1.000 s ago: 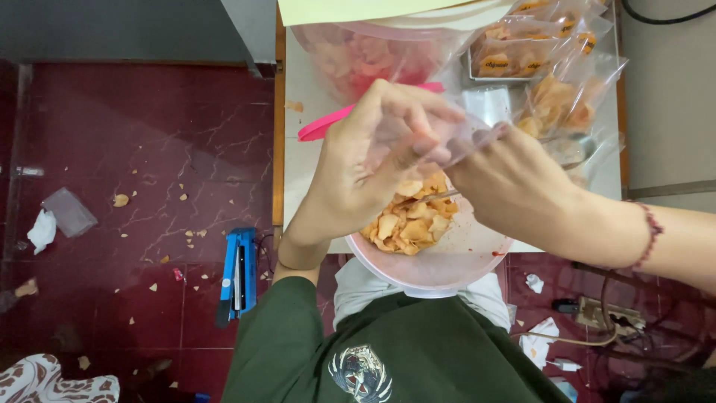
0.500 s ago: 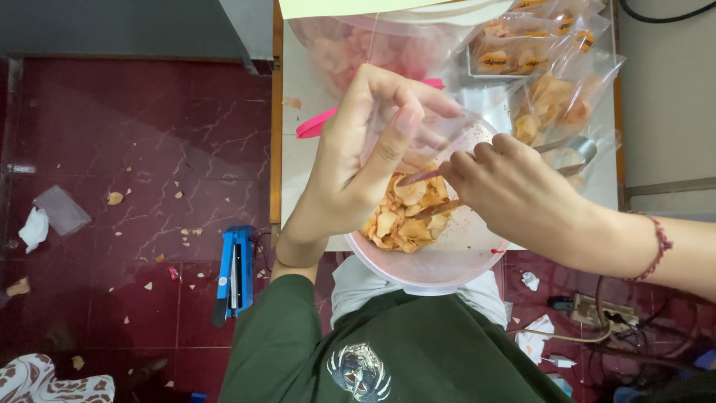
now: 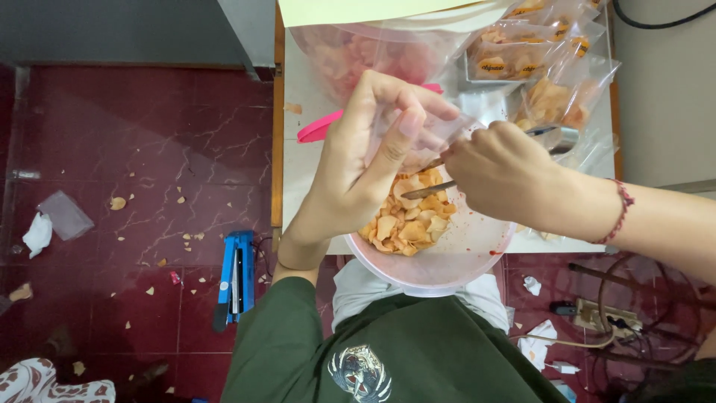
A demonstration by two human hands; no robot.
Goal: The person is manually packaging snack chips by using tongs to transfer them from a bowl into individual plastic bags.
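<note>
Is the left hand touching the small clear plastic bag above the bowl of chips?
Touching. The head view shows the left hand pinching the clear plastic bag open, thumb and fingers pressed on its film, above the bowl of chips.

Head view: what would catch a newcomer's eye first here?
The two hands meeting at centre: the left hand holds a small clear bag open while the right hand works metal tongs over a pale bowl of orange chips. On the dark red floor at left, crumbs and a blue tool.
</note>
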